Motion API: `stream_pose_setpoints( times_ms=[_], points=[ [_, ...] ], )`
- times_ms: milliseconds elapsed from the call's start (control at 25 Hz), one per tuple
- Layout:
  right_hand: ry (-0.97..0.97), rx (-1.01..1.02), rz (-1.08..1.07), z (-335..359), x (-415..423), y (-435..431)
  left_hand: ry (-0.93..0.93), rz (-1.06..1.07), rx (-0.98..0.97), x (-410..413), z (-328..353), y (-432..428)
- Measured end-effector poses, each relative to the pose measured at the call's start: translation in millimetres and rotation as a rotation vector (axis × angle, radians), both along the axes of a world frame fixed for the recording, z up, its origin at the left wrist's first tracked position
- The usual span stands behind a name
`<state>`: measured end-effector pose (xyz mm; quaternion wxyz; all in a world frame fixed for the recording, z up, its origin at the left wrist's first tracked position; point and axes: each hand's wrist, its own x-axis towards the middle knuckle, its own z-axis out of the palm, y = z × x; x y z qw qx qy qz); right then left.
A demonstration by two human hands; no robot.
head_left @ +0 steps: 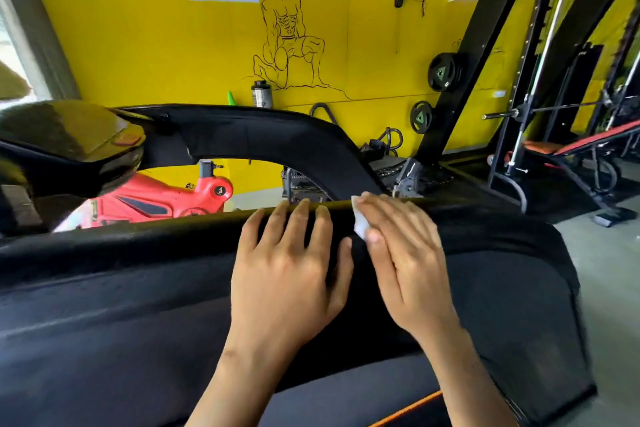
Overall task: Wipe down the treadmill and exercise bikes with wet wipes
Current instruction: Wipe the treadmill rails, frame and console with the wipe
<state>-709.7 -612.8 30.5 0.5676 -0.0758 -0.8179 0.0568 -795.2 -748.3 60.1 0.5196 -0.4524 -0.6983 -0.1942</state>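
Well, far off on the left stands the red exercise bike. On the treadmill's black handrail the left hand lies flat, fingers straight, likely bracing. Just right of it, the right hand presses the white wet wipe under straight fingers against the handrail's top edge.

Our left hand lies flat, palm down, on the black treadmill rail. Its fingers are straight and a bit spread, with the tips at the rail's top edge. Our right hand is just beside it, palm down too. Its straight fingers press a white wipe onto the rail near that same edge. This hand looks a bit blurry. Our bare left forearm and right forearm come up from below.
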Motion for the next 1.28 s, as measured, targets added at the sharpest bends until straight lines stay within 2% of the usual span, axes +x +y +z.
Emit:
stream_pose_setpoints(
  times_ms=[120,200,280,360,440,520,600,640,720,800,840,960,1000,1120,1160,1200,1280],
  points=[
    [0.102,-0.173,-0.125,-12,32,77,0.010,0.010,-0.029,19,-6,37],
    [0.143,-0.265,-0.184,-14,40,98,0.008,0.017,-0.024,29,-10,57],
    [0.083,-0.198,-0.101,-9,33,84,0.010,0.010,-0.015,37,-14,74],
    [-0.005,-0.041,0.059,-15,38,81,0.019,-0.010,-0.008,44,-18,88],
    [0.000,0.040,0.052,-31,54,113,0.041,-0.015,0.014,50,-22,96],
    [0.150,-0.148,-0.089,-52,67,144,0.053,-0.014,0.037,54,-26,101],
    [0.255,-0.312,-0.136,-60,65,144,0.064,-0.025,0.046,59,-28,108],
    [0.244,-0.272,-0.098,-59,60,135,0.067,-0.040,0.041,62,-30,114],
    [0.159,-0.027,0.017,-66,57,124,0.066,-0.074,0.017,68,-33,126],
    [0.142,0.107,-0.011,-84,66,152,0.061,-0.090,0.005,74,-36,137],
    [0.182,0.043,-0.080,-96,72,170,0.057,-0.092,0.003,76,-37,142],
    [0.372,-0.407,-0.211,-107,86,198,0.050,-0.093,-0.013,85,-40,156],
    [0.365,-0.424,-0.188,-97,86,195,0.049,-0.089,-0.025,88,-41,163],
    [0.098,-0.092,0.045,-64,87,186,0.044,-0.110,-0.091,97,-44,188],
    [0.034,-0.052,0.068,-61,92,196,0.045,-0.118,-0.112,99,-45,195],
    [0.023,-0.094,0.053,-65,97,211,0.048,-0.116,-0.129,101,-46,200],
    [0.110,-0.377,-0.024,-88,113,249,0.054,-0.106,-0.151,105,-47,210]
  ],
)
